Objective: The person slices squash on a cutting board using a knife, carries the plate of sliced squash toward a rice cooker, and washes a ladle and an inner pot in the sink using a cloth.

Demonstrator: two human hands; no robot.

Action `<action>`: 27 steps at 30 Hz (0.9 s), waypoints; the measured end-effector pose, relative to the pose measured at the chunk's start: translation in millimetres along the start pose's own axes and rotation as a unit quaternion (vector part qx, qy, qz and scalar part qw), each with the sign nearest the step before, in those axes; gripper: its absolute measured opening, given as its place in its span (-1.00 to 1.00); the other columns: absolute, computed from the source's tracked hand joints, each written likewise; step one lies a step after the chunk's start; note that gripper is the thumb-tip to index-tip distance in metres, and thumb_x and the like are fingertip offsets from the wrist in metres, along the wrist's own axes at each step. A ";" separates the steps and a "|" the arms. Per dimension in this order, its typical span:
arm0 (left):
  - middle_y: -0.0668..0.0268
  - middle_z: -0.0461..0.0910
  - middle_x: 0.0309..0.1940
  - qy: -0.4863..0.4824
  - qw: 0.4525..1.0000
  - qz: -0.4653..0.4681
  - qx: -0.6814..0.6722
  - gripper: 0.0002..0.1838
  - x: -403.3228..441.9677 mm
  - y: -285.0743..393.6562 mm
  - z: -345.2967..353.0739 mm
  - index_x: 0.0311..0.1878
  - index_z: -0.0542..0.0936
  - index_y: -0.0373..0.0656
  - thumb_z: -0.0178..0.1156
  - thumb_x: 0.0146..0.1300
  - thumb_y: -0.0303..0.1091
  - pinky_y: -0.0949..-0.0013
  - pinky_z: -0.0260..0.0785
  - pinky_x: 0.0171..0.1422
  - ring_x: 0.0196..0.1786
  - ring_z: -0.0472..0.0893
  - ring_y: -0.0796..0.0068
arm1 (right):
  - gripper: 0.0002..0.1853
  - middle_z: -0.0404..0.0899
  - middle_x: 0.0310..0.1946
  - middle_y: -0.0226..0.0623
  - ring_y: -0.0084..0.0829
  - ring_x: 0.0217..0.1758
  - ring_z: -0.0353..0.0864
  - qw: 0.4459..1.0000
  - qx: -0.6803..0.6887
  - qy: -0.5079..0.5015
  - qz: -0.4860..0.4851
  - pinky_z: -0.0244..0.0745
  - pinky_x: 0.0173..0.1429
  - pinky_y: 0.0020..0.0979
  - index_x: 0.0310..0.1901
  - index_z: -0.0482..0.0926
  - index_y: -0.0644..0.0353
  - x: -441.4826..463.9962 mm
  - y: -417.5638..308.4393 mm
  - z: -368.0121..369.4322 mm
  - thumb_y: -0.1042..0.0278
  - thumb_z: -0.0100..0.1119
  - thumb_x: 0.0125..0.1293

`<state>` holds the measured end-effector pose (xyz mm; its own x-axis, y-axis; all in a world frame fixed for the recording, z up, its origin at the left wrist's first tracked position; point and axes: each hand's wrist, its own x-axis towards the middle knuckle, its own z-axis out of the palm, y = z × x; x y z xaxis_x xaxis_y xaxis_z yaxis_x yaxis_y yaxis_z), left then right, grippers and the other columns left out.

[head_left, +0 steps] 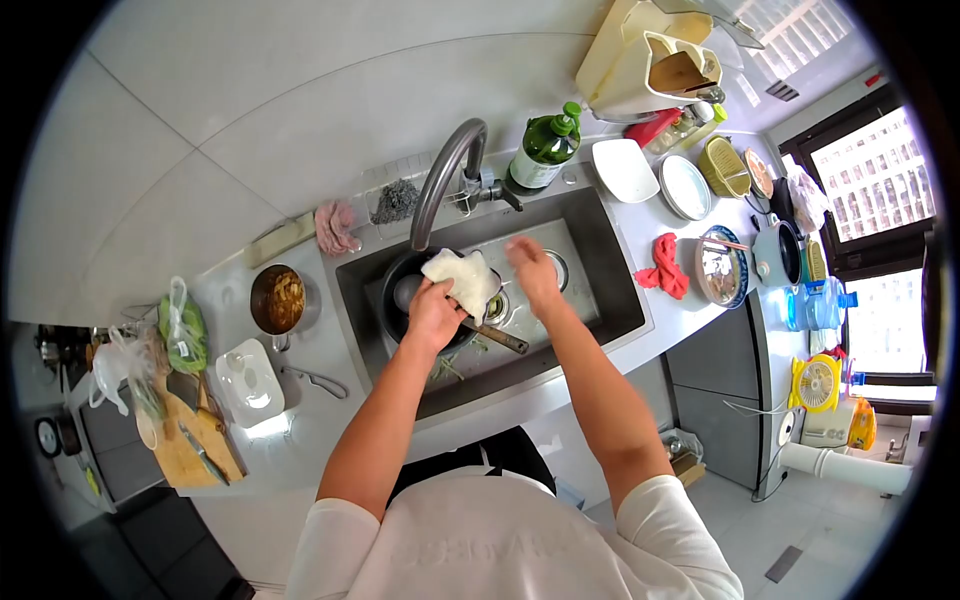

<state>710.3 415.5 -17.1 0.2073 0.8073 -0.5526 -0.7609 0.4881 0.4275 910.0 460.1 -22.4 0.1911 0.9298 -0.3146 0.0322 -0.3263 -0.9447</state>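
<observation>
My left hand [436, 314] is closed on a white dishcloth [463, 278], held above the sink. Beneath it a dark wok [390, 300] stands in the left part of the sink [620, 230], its wooden handle [500, 338] pointing right. A round metal item, perhaps a ladle [405, 292], shows inside the wok. To the right of the cloth is my right hand [532, 268], apart from it, fingers slightly blurred and spread, with nothing visible in them. The grey faucet [440, 180] arches over the sink's back edge. Green scraps [445, 366] lie on the sink bottom.
A green soap bottle [545, 148] and pink cloth [336, 226] sit behind the sink. Left are a pot of food [278, 300], white dish [250, 382], tongs [316, 381] and cutting board [190, 440] with a knife. Right are white plates [685, 188], red cloth [664, 267] and bowl [722, 268].
</observation>
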 end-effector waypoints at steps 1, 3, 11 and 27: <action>0.25 0.53 0.35 -0.010 1.000 0.008 -0.013 -0.53 3.4 -3.3 -4.2 0.46 0.39 0.01 0.03 0.54 -0.49 -0.09 0.47 0.44 0.37 0.56 0.18 | -0.57 0.74 -0.03 -0.33 -0.45 -0.02 0.66 1.000 -0.001 -0.002 0.002 0.54 0.16 -0.35 0.21 0.63 0.30 -7.4 6.3 0.6 0.17 0.33 0.49; 0.25 0.56 0.32 0.000 1.000 0.023 0.006 -0.56 12.6 -13.2 -10.5 0.44 0.42 -0.02 0.06 0.54 -0.45 -0.03 0.47 0.44 0.37 0.57 0.20 | -0.65 0.73 -0.12 -0.42 -0.56 -0.13 0.63 0.967 0.078 -0.173 0.170 0.50 0.02 -0.41 0.12 0.68 0.19 -23.9 6.0 1.7 0.15 0.38 0.46; 0.20 0.60 0.06 0.258 0.911 -0.064 0.314 -0.62 24.6 -34.9 -83.2 0.26 0.49 -0.22 0.30 0.44 -0.42 0.23 0.66 0.10 0.08 0.66 0.31 | -0.92 0.69 -0.24 -0.56 -0.63 -0.23 0.60 0.952 0.220 -0.126 0.174 0.44 -0.16 -0.49 -0.08 0.67 -0.04 -27.0 28.6 -3.1 0.26 0.34 0.47; 0.15 0.66 -0.22 0.231 0.953 -0.168 0.100 -0.86 -11.3 -16.6 -46.8 -0.01 0.54 -0.23 0.19 0.41 -0.56 0.37 0.44 -0.44 -0.43 0.57 0.47 | -0.82 0.68 -0.22 -0.44 -0.61 -0.24 0.60 0.972 0.187 -0.121 0.078 0.52 -0.14 -0.45 -0.01 0.60 0.10 -38.5 33.4 15.0 0.30 0.36 0.47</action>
<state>691.9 382.7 -51.5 0.0912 0.3840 -0.9188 -0.5564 0.7849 0.2728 889.0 416.0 -43.2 -0.0725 0.9018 -0.4260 -0.3453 -0.4234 -0.8375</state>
